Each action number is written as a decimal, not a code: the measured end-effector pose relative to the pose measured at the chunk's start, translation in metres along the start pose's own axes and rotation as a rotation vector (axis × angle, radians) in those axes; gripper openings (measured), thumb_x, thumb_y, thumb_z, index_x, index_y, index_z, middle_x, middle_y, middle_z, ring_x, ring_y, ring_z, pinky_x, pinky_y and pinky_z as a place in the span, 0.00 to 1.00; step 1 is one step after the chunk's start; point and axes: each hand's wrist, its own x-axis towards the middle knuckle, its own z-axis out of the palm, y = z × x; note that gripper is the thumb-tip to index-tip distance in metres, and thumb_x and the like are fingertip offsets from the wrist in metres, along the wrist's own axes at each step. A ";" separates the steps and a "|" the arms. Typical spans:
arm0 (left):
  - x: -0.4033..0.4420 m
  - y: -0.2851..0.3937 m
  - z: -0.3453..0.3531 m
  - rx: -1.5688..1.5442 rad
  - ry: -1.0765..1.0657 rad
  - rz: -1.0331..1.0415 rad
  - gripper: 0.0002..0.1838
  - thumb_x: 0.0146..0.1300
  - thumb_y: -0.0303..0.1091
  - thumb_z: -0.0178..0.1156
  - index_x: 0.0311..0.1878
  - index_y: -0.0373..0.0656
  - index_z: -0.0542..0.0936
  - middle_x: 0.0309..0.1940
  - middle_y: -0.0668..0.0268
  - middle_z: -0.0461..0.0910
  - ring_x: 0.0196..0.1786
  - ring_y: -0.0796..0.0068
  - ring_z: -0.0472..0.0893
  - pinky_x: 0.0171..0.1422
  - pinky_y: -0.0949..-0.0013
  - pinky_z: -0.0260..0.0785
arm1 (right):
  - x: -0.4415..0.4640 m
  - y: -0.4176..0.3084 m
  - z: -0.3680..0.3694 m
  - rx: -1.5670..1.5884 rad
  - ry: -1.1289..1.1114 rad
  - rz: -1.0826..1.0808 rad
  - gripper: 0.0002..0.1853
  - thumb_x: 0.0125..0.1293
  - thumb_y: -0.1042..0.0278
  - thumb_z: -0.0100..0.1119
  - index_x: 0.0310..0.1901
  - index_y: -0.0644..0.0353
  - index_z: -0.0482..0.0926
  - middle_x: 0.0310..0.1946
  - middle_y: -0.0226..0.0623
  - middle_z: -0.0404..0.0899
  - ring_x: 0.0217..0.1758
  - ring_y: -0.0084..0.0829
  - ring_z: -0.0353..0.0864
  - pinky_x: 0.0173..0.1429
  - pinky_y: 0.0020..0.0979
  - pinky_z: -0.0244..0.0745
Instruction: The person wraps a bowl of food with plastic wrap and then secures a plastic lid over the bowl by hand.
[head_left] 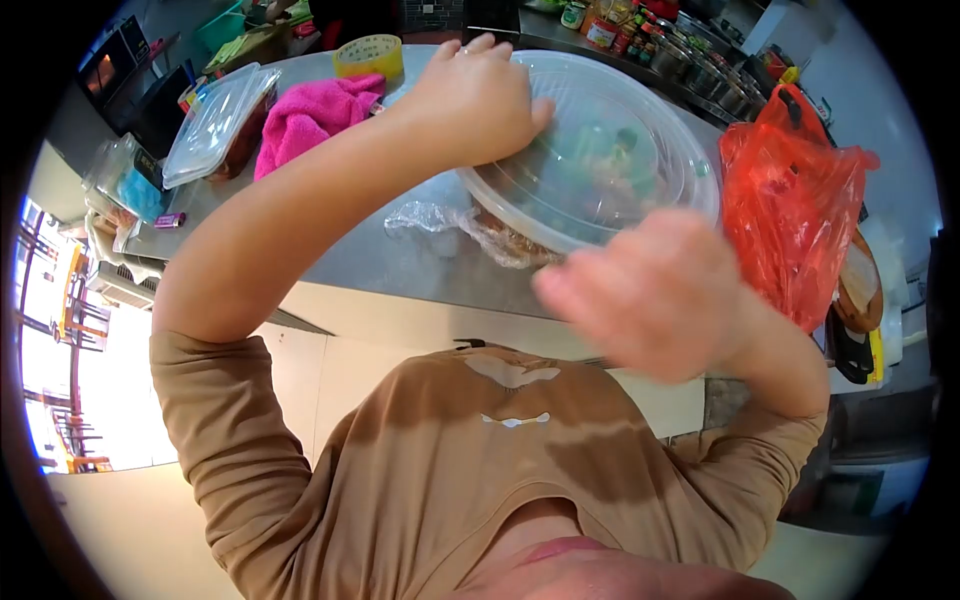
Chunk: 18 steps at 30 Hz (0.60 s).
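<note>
A large round clear plastic lid (560, 190) lies tilted over a container on the metal table, with greenish contents blurred beneath it. My left hand (485, 100) is at the lid's left rim, its thumb on top and fingers curled at the far side. Motion smears my right hand (650, 295), which is near the lid's front right edge; whether it touches the rim is unclear. Crumpled cling film (500, 240) sticks out from under the lid's front edge, with something brown beneath.
A pink towel (315, 115), a roll of yellow tape (368, 57) and a clear lidded food box (215, 125) are on the left. A red plastic bag (795, 200) stands close on the right. Jars and bottles (610, 30) line the counter behind.
</note>
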 end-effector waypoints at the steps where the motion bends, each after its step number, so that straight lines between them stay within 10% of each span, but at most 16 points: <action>1: 0.000 -0.005 0.009 -0.017 0.119 0.040 0.21 0.66 0.48 0.51 0.49 0.39 0.79 0.61 0.48 0.72 0.67 0.53 0.68 0.70 0.55 0.59 | 0.003 -0.014 0.013 -0.095 -0.016 -0.023 0.16 0.52 0.65 0.60 0.43 0.59 0.81 0.39 0.32 0.76 0.40 0.31 0.72 0.42 0.32 0.66; 4: -0.005 -0.007 0.003 -0.350 0.280 0.262 0.19 0.66 0.45 0.54 0.52 0.41 0.79 0.61 0.53 0.72 0.68 0.53 0.67 0.70 0.56 0.60 | 0.012 -0.041 0.046 -0.437 -0.093 -0.093 0.17 0.51 0.63 0.60 0.42 0.59 0.82 0.38 0.32 0.75 0.38 0.30 0.71 0.41 0.31 0.64; 8: -0.018 -0.001 -0.026 -0.759 -0.107 0.386 0.23 0.67 0.47 0.54 0.60 0.44 0.75 0.62 0.55 0.72 0.70 0.55 0.65 0.69 0.58 0.60 | 0.022 -0.043 0.060 -0.509 -0.262 -0.064 0.11 0.52 0.66 0.58 0.36 0.61 0.81 0.34 0.34 0.76 0.37 0.30 0.73 0.42 0.29 0.66; 18: -0.025 -0.002 -0.037 -0.646 -0.136 0.763 0.43 0.53 0.60 0.64 0.68 0.46 0.67 0.69 0.53 0.62 0.74 0.50 0.57 0.73 0.51 0.52 | 0.011 -0.074 0.050 -0.066 -0.001 0.055 0.09 0.53 0.68 0.58 0.32 0.63 0.72 0.35 0.43 0.77 0.41 0.41 0.79 0.43 0.39 0.80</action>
